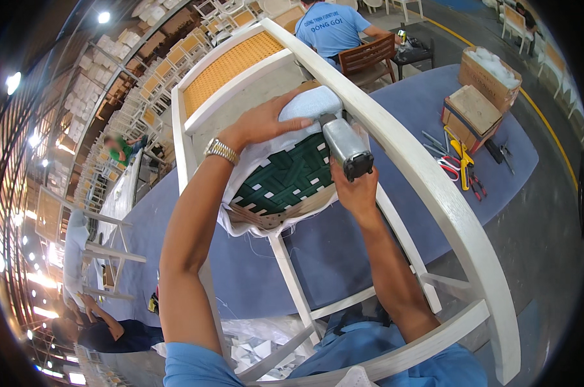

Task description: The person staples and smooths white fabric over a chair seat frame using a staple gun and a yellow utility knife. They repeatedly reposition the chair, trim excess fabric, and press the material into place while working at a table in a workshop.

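Observation:
A white wooden chair frame (443,184) lies tipped over on the blue-covered table, its underside towards me. Dark green woven webbing (284,174) spans the seat, and white cloth (312,106) wraps around its edge. My left hand (266,122) grips the folded cloth at the far seat edge, thumb on the near side, fingertips partly hidden. In my right hand (356,193) is a grey metal staple gun (345,142) with a black end cap. Its nose is against or very near the cloth, just right of my left thumb.
On the blue table (408,103) at right lie yellow-handled cutters (463,161), red-handled pliers (477,187), scissors (448,169) and cardboard boxes (472,113). A co-worker in blue (330,29) sits beyond. Another person (105,326) handles a chair at left.

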{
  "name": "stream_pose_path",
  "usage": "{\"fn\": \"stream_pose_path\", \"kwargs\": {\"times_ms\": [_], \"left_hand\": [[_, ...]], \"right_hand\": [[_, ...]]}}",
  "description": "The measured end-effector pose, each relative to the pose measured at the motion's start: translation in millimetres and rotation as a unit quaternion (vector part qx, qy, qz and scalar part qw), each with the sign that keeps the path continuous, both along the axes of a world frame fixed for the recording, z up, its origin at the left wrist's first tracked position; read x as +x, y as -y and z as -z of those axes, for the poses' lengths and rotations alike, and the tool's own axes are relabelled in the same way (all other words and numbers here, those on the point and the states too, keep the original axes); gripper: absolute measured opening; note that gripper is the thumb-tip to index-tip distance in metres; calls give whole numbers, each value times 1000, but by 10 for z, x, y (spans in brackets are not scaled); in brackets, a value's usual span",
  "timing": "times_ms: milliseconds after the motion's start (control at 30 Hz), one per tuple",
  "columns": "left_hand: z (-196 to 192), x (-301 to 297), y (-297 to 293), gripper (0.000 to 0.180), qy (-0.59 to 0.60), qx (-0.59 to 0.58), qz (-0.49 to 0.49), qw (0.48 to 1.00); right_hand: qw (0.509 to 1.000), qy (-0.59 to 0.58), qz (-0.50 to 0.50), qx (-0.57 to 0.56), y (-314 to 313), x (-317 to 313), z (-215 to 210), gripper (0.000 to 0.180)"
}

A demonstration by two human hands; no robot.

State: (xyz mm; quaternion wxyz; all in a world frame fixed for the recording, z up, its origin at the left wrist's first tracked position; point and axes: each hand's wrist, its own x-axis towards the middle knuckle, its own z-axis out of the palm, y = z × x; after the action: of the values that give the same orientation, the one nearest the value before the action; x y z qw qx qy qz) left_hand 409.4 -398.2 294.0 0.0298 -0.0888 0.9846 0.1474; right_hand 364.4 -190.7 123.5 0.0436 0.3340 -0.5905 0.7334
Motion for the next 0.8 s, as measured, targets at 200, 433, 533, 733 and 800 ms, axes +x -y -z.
{"fn": "stream_pose_path", "kwargs": {"times_ms": [200, 433, 533, 733, 800], "left_hand": [[193, 200, -38, 94, -44, -170, -28, 984], [163, 190, -144, 90, -45, -186, -39, 981], [173, 194, -164, 89, -53, -189, -40, 980], [177, 172, -164, 91, -40, -198, -42, 979], [198, 172, -179, 91, -46, -207, -40, 977]], "right_hand": [[997, -80, -24, 2, 40, 199, 71, 50], [995, -96, 5, -25, 120, 266, -8, 31], [997, -69, -14, -28, 78, 300, -88, 39], [997, -71, -26, 0, 100, 293, -76, 48], [998, -63, -26, 11, 90, 320, -79, 47]]}}
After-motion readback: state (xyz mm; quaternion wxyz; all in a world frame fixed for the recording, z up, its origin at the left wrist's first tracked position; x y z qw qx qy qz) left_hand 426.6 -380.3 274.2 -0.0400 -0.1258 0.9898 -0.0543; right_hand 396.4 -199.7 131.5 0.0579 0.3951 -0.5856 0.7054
